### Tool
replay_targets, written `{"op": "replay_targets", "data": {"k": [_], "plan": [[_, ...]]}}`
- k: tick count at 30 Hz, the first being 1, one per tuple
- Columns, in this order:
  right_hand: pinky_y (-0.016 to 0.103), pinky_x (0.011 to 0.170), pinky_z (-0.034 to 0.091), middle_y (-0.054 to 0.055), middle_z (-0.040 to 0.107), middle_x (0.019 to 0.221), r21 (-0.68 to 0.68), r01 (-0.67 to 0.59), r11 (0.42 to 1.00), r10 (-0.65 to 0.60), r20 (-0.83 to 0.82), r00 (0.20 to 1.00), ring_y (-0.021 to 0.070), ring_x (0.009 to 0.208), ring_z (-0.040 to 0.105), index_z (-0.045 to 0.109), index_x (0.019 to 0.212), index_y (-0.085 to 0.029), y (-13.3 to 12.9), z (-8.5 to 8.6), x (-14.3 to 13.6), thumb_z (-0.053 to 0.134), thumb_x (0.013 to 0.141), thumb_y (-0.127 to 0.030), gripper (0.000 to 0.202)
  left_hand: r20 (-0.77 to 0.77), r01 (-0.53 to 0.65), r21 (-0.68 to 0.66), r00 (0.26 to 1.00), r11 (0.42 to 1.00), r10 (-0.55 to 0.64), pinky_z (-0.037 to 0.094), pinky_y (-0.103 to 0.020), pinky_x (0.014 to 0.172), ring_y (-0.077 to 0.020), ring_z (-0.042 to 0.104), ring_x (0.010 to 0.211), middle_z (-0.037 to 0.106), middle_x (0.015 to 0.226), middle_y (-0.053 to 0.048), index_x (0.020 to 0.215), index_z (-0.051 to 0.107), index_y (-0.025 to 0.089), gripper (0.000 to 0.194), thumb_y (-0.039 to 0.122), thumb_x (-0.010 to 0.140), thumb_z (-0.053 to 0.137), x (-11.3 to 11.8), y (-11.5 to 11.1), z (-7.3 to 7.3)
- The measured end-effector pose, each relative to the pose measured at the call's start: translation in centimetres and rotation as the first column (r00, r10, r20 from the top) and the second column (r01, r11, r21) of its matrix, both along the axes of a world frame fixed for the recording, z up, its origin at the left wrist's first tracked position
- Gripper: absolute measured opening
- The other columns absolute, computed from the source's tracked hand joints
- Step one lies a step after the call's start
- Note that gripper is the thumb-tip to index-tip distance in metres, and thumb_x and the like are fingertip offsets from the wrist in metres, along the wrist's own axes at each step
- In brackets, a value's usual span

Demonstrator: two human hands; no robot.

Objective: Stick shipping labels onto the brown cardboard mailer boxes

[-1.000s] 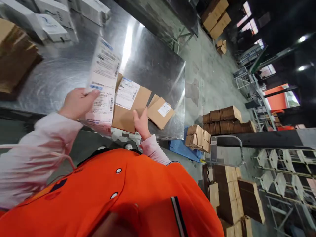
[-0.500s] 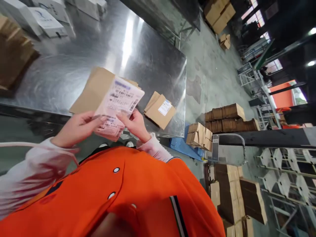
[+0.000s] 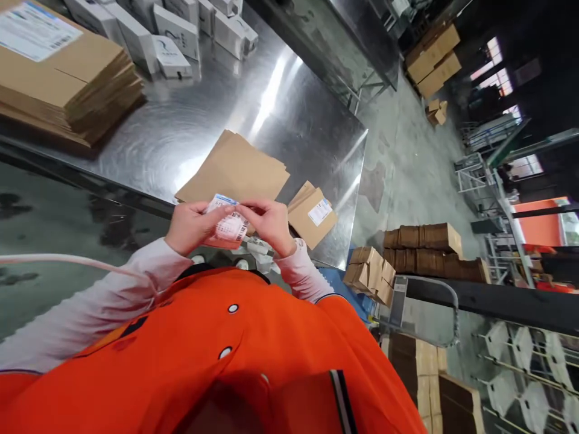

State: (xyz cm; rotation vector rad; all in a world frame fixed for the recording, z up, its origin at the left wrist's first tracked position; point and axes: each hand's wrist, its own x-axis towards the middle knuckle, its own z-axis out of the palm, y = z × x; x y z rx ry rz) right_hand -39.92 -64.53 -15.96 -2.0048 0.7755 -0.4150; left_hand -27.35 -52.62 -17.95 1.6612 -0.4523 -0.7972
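Note:
Both hands hold a stack of printed labels [image 3: 230,228] close to the body, at the near edge of the metal table [image 3: 316,129]. My left hand [image 3: 190,228] grips the labels' left side, thumb on top. My right hand [image 3: 270,224] pinches their upper right edge, its fingertips nearly meeting the left thumb. Just beyond the hands lie flat brown cardboard pieces [image 3: 239,166], with no label showing. To their right is a smaller pile of cardboard mailers [image 3: 312,214], the top one bearing a white label.
A thick cardboard stack [image 3: 67,78] stands at the table's left, with several white boxes [image 3: 176,36] behind it. On the floor at right are a blue cart [image 3: 337,280], bundled cardboard [image 3: 371,271] and larger cardboard stacks [image 3: 425,241].
The labels have come off the flat cardboard, which now lies on the table, and look folded or bent smaller between my hands. The view has shifted, showing more of the left side.

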Motion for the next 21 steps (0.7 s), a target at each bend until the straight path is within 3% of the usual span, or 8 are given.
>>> {"op": "replay_targets", "data": {"k": [2, 4, 6, 8, 11, 14, 19, 21], "plan": [[0.023, 0.085, 0.059, -0.002, 0.081, 0.091, -0.032, -0.009, 0.999, 0.009, -0.014, 1.000, 0.0147, 0.088, 0.076, 0.083, 0.092, -0.022, -0.3, -0.1, 0.5, 0.076, 0.094, -0.034, 0.014, -0.075, 0.014, -0.011, 0.997, 1.000, -0.015, 0.040, -0.019, 0.046, -0.0102, 0.048, 0.050, 0.059, 0.053, 0.000, 0.060, 0.068, 0.014, 0.043, 0.053, 0.058, 0.084, 0.6, -0.6, -0.2], [0.024, 0.093, 0.059, 0.000, 0.079, 0.099, -0.110, 0.015, 0.994, -0.016, -0.008, 1.000, 0.0152, 0.100, 0.074, 0.083, 0.090, -0.021, -1.5, 0.0, 1.3, 0.079, 0.092, -0.030, 0.010, -0.205, 0.101, -0.045, 0.973, 0.994, -0.109, 0.049, -0.021, 0.053, -0.0134, 0.058, 0.057, 0.071, 0.065, -0.003, 0.071, 0.074, 0.013, 0.045, 0.050, 0.051, 0.091, 1.6, -1.1, -0.4], [0.027, 0.105, 0.055, 0.003, 0.075, 0.112, -0.200, 0.105, 0.974, -0.110, -0.011, 0.994, 0.0165, 0.112, 0.070, 0.082, 0.089, -0.020, -3.5, 0.2, 2.5, 0.082, 0.088, -0.028, 0.008, -0.326, 0.228, -0.076, 0.914, 0.971, -0.241, 0.058, -0.025, 0.064, -0.0186, 0.069, 0.070, 0.079, 0.082, -0.007, 0.086, 0.078, 0.015, 0.055, 0.041, 0.043, 0.098, 2.5, -1.2, -0.9], [0.032, 0.115, 0.050, 0.005, 0.070, 0.121, -0.253, 0.214, 0.943, -0.236, -0.058, 0.970, 0.0177, 0.119, 0.067, 0.083, 0.092, -0.020, -6.0, 0.3, 3.8, 0.082, 0.088, -0.030, 0.010, -0.392, 0.338, -0.044, 0.860, 0.940, -0.327, 0.063, -0.030, 0.075, -0.0236, 0.074, 0.079, 0.082, 0.090, -0.009, 0.089, 0.078, 0.016, 0.060, 0.033, 0.037, 0.101, 3.3, -0.8, -1.5], [0.041, 0.118, 0.046, 0.005, 0.065, 0.131, -0.269, 0.324, 0.907, -0.374, -0.165, 0.912, 0.0208, 0.126, 0.063, 0.083, 0.098, -0.022, -9.8, -0.3, 5.7, 0.077, 0.091, -0.037, 0.018, -0.421, 0.397, 0.058, 0.842, 0.916, -0.338, 0.065, -0.034, 0.077, -0.0294, 0.076, 0.082, 0.082, 0.088, -0.012, 0.082, 0.078, 0.016, 0.055, 0.030, 0.034, 0.100, 4.1, 0.2, -2.5], [0.049, 0.118, 0.043, 0.006, 0.062, 0.136, -0.287, 0.382, 0.878, -0.451, -0.234, 0.861, 0.0252, 0.131, 0.057, 0.083, 0.101, -0.023, -12.0, -1.6, 7.1, 0.074, 0.091, -0.042, 0.023, -0.435, 0.398, 0.063, 0.836, 0.915, -0.334, 0.065, -0.033, 0.067, -0.0307, 0.077, 0.080, 0.083, 0.091, -0.014, 0.085, 0.079, 0.015, 0.051, 0.028, 0.039, 0.098, 4.8, 0.9, -3.1], [0.054, 0.118, 0.041, 0.006, 0.060, 0.139, -0.330, 0.402, 0.854, -0.497, -0.292, 0.817, 0.0289, 0.134, 0.053, 0.083, 0.100, -0.025, -12.4, -3.6, 7.6, 0.076, 0.091, -0.044, 0.022, -0.539, 0.429, 0.069, 0.775, 0.901, -0.328, 0.066, -0.035, 0.061, -0.0317, 0.078, 0.075, 0.083, 0.093, -0.015, 0.084, 0.080, 0.017, 0.046, 0.027, 0.043, 0.099, 5.5, 2.1, -4.1], [0.055, 0.118, 0.041, 0.010, 0.058, 0.143, -0.367, 0.428, 0.826, -0.539, -0.288, 0.792, 0.0302, 0.136, 0.052, 0.080, 0.117, -0.024, -12.4, -3.9, 7.6, 0.076, 0.092, -0.044, 0.032, -0.589, 0.460, 0.133, 0.749, 0.878, -0.304, 0.067, -0.040, 0.069, -0.0342, 0.079, 0.078, 0.083, 0.095, -0.015, 0.083, 0.080, 0.017, 0.046, 0.028, 0.043, 0.099, 5.7, 3.8, -5.1]]}}
